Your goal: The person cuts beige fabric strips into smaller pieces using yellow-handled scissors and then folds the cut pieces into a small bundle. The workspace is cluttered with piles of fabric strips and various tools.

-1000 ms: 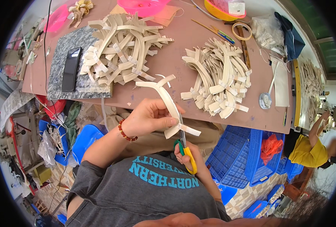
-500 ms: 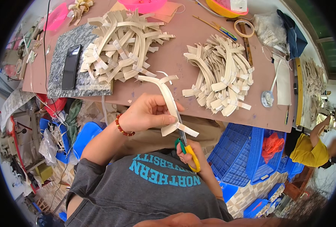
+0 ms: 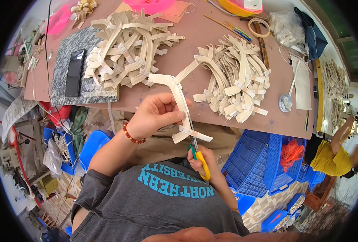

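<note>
a y-shaped cream fabric strip (image 3: 180, 97) is held upright near the front edge of the brown table (image 3: 179, 52), in front of the person's body. it is grasped by the left hand (image 3: 159, 113), with the thumb laid over its middle and the fingers curled behind it. its two upper arms are spread out over the table, the right one reaching to the edge of the right-hand heap; whether the two touch cannot be told. the lower end is forked below the thumb. the handles of a pair of scissors (image 3: 204, 165) are gripped by the right hand (image 3: 199, 160), one loop green and the other yellow. the blades are pointed up alongside the strip and are partly hidden by it, so whether they are parted cannot be told. a red beaded bracelet (image 3: 133, 139) is worn on the left wrist.

similar strips are piled in a left heap (image 3: 124, 48), partly over a speckled grey slab (image 3: 94, 90), and in a right heap (image 3: 237, 76). a black phone (image 3: 75, 72) is laid on the slab. a roll of tape (image 3: 250, 29) and a pen (image 3: 241, 34) are placed beyond the right heap. a red bag (image 3: 291, 155) is held in blue crates (image 3: 245, 161) below the table, and a yellow shirt (image 3: 328, 159) is worn by a co-worker at the far right.
</note>
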{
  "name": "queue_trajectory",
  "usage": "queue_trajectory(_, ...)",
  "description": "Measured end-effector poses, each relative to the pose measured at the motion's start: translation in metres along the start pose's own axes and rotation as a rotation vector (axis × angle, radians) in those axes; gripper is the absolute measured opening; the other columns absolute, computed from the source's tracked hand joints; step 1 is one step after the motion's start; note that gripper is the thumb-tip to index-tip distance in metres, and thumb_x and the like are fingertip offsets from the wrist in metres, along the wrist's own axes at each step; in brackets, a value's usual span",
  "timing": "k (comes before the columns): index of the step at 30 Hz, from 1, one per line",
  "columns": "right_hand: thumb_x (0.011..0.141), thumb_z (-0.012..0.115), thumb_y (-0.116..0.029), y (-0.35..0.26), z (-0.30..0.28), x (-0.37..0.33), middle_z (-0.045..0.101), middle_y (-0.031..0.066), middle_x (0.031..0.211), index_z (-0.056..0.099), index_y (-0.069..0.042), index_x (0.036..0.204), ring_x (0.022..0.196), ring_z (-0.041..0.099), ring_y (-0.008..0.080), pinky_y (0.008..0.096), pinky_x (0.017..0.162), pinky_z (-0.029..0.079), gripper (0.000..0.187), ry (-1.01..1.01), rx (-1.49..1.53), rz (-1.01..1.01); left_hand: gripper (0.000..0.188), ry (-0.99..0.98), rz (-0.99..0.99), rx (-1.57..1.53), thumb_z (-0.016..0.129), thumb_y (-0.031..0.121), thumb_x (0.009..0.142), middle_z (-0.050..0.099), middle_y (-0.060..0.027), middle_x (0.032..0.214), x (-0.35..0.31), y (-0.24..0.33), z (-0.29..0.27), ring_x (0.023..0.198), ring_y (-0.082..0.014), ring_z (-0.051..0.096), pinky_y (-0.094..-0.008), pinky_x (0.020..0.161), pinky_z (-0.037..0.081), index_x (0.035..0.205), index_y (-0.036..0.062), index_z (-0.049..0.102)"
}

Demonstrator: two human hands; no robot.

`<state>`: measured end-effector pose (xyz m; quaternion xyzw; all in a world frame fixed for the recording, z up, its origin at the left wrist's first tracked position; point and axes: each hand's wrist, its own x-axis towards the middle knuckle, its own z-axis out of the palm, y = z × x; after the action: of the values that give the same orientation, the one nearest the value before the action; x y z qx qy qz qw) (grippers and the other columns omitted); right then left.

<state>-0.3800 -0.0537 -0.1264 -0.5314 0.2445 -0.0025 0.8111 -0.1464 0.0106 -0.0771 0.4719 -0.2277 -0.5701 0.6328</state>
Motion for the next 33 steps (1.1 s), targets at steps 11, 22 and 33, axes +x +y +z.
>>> queue_trajectory(11,0.082,0.059,-0.054,0.003,0.003,0.003,0.046,-0.0036,0.066,0.052,-0.002,0.084,0.06,0.042,0.0043,0.0202,0.054,0.035,0.052,-0.05,0.05,-0.077,0.029,-0.033,-0.022,0.061,0.063,-0.002,0.081,0.065,-0.0049,0.085,-0.001,0.0,0.005,0.077,-0.0099,0.063,-0.0228,0.07,0.051,0.11,-0.0033,0.058)
queue_trajectory(22,0.079,0.07,-0.039,0.004,-0.001,0.0,0.05,-0.0012,0.066,0.054,-0.003,0.078,0.06,0.046,0.0056,0.0222,0.055,0.039,0.04,0.048,-0.088,-0.015,0.03,-0.025,0.027,-0.075,0.06,-0.002,0.082,0.064,-0.005,0.089,0.001,-0.007,0.0,0.076,-0.0099,0.062,-0.0232,0.069,0.053,0.112,-0.0032,0.056)
queue_trajectory(33,0.087,0.061,-0.028,0.0,0.011,0.006,0.05,-0.0004,0.08,0.053,-0.001,0.098,0.07,0.046,0.0067,0.0207,0.064,0.039,0.03,0.038,0.102,-0.086,0.022,0.052,0.014,-0.014,0.06,-0.002,0.082,0.063,-0.0095,0.102,0.001,-0.01,0.001,0.08,-0.0106,0.061,-0.0231,0.068,0.053,0.104,-0.0033,0.061)
